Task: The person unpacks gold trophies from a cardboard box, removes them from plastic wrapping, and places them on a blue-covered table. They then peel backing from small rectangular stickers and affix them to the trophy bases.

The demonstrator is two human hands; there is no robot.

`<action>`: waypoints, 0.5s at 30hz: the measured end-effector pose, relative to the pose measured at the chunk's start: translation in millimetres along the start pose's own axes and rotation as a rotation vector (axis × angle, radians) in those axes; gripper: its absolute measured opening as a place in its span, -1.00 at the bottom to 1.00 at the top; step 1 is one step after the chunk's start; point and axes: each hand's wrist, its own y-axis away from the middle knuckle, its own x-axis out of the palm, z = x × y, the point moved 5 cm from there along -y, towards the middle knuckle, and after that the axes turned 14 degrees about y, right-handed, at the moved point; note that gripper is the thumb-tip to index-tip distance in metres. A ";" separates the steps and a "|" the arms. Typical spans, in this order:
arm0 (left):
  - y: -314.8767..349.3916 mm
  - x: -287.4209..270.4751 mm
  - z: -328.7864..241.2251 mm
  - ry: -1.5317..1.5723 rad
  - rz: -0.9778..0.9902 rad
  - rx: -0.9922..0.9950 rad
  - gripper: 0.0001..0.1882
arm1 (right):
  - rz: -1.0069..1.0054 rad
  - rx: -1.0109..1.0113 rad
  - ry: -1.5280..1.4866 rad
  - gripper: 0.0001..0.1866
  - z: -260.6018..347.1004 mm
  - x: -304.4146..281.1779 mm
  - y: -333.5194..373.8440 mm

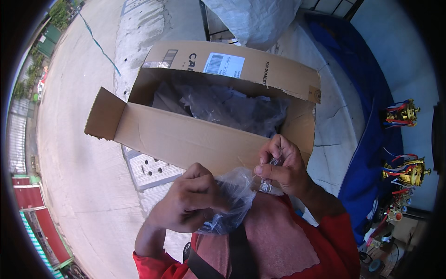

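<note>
A crumpled clear plastic bag [238, 191] is held up in front of my chest, between my two hands. My left hand [193, 199] is closed on the bag's left side, its fingers curled into the film. Bunched plastic sits in the pinched thumb and fingers of my right hand [285, 166], level with the box's near edge. A thin strand seems to run from the right fingertips toward the bag. What the bag holds cannot be made out. Just beyond my hands stands an open cardboard box [186, 136], with more clear plastic bags [232, 107] lying inside.
The box's left flap [106, 114] sticks outward, and its far flap [278, 69] bears a white label. A white sack [258, 21] is behind it. Blue cloth [367, 121] hangs at the right, near gold trophies [411, 172] with ribbons. Pale concrete pavement [83, 116] stretches along the left.
</note>
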 end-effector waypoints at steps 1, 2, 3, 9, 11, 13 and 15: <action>1.1 -1.0 0.8 0.021 -0.003 -0.014 -0.75 | -0.033 0.012 0.021 -0.56 -2.0 -3.3 -2.0; 1.9 -1.7 1.1 0.037 -0.005 -0.016 -0.78 | -0.023 -0.055 0.055 -0.56 -0.2 -2.9 -3.3; 2.4 -2.9 1.6 0.066 -0.030 -0.026 -0.80 | -0.028 -0.116 0.092 -0.56 1.6 -3.3 -4.8; -2.1 -4.7 2.9 0.149 -0.078 0.063 -0.91 | -0.018 -0.158 0.098 -0.57 5.0 -4.5 -12.4; -0.3 -5.3 4.2 0.219 -0.022 0.046 -0.96 | -0.001 -0.170 0.078 -0.56 7.3 -2.5 -12.9; 4.0 -5.4 5.9 0.217 -0.040 0.036 -0.93 | 0.006 -0.152 0.088 -0.55 8.8 -2.6 -13.9; 9.6 -6.4 7.7 0.270 -0.087 0.049 -0.88 | 0.018 -0.104 0.019 -0.57 9.3 -6.2 -17.1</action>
